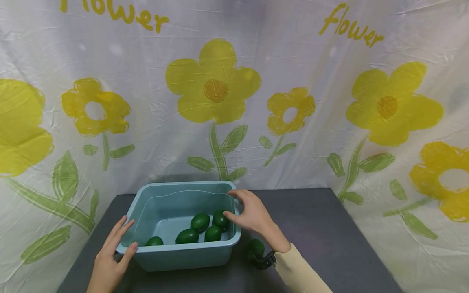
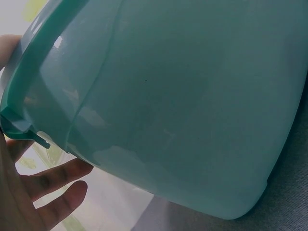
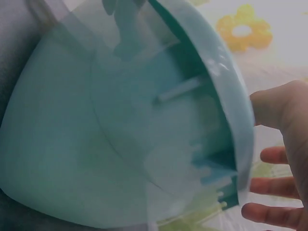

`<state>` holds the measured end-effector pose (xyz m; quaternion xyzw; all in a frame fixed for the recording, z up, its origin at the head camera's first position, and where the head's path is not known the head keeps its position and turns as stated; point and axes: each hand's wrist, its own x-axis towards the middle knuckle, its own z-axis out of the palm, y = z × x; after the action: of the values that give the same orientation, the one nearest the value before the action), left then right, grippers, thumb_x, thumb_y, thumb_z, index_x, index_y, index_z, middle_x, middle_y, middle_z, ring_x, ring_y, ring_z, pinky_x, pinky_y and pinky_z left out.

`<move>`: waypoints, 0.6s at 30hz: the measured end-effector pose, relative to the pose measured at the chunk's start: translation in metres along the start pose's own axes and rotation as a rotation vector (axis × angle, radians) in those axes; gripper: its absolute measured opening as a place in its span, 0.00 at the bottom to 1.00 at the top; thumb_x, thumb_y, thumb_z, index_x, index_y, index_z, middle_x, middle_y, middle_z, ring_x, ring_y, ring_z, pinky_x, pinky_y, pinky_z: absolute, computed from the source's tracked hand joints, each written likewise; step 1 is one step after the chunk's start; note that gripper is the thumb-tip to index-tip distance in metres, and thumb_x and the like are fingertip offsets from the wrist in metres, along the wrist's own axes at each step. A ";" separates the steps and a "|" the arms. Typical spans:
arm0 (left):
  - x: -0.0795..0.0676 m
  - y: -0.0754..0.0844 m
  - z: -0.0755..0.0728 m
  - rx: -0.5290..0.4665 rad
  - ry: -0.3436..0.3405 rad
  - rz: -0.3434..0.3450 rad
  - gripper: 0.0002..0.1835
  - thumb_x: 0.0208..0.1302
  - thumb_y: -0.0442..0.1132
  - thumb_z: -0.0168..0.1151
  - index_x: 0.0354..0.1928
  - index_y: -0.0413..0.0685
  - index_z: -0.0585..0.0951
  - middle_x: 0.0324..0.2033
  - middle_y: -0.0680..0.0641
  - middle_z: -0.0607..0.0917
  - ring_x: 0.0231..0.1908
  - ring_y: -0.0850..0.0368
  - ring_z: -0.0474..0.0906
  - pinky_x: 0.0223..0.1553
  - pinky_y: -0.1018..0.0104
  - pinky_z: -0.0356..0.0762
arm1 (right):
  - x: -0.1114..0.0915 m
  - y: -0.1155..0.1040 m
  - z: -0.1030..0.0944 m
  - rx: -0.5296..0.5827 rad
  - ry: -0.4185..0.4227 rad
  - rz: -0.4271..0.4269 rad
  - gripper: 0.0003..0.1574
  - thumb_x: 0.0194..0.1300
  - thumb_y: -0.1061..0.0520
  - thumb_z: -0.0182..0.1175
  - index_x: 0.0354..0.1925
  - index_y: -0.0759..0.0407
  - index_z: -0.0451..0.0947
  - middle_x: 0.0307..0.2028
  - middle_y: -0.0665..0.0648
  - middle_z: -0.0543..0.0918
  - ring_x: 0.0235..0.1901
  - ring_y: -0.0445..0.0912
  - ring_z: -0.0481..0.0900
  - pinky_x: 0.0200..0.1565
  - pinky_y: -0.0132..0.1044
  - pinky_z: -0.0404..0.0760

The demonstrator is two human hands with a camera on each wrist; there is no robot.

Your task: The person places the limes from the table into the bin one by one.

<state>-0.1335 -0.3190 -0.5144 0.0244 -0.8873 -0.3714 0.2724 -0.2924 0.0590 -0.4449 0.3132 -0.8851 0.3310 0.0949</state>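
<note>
A light blue-green plastic tub (image 1: 183,256) stands on the dark table, with several dark green, oval fruits (image 1: 187,236) inside, mostly toward its right end. My left hand (image 1: 111,256) is at the tub's front left corner, fingers spread along the outside and thumb at the rim. In the left wrist view its fingers (image 2: 62,178) are fairly straight beside the wall. Over the right rim reaches my right hand (image 1: 250,209), its thumb above the fruits and its fingers near the back right corner. The right wrist view has straight, spread fingers (image 3: 274,185) along the rim.
Another green fruit (image 1: 255,248) lies on the dark table (image 1: 304,228) right of the tub, partly behind a black wrist strap (image 1: 264,260). A pale curtain (image 1: 146,134) printed with yellow flowers hangs behind the table and along both sides.
</note>
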 end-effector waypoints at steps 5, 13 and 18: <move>0.000 0.000 0.000 -0.004 0.006 0.005 0.33 0.74 0.41 0.68 0.79 0.61 0.71 0.81 0.50 0.63 0.74 0.83 0.48 0.78 0.63 0.51 | -0.003 0.009 -0.009 0.029 0.054 0.009 0.37 0.64 0.44 0.75 0.66 0.57 0.81 0.56 0.59 0.86 0.46 0.53 0.84 0.45 0.50 0.84; 0.001 0.000 0.000 -0.020 -0.009 -0.001 0.33 0.75 0.41 0.67 0.79 0.60 0.71 0.81 0.47 0.62 0.74 0.84 0.46 0.74 0.31 0.56 | -0.011 0.027 -0.022 0.039 0.122 0.072 0.34 0.63 0.48 0.77 0.65 0.51 0.82 0.53 0.57 0.88 0.43 0.50 0.82 0.43 0.48 0.82; 0.000 -0.001 0.000 0.005 0.003 0.009 0.33 0.74 0.41 0.68 0.79 0.61 0.71 0.81 0.49 0.63 0.74 0.84 0.47 0.77 0.66 0.50 | -0.021 0.038 -0.026 0.045 0.120 0.111 0.35 0.63 0.47 0.76 0.66 0.51 0.81 0.53 0.56 0.88 0.43 0.50 0.82 0.43 0.48 0.81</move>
<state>-0.1336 -0.3193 -0.5150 0.0218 -0.8878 -0.3680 0.2755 -0.3005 0.1078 -0.4526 0.2453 -0.8861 0.3736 0.1226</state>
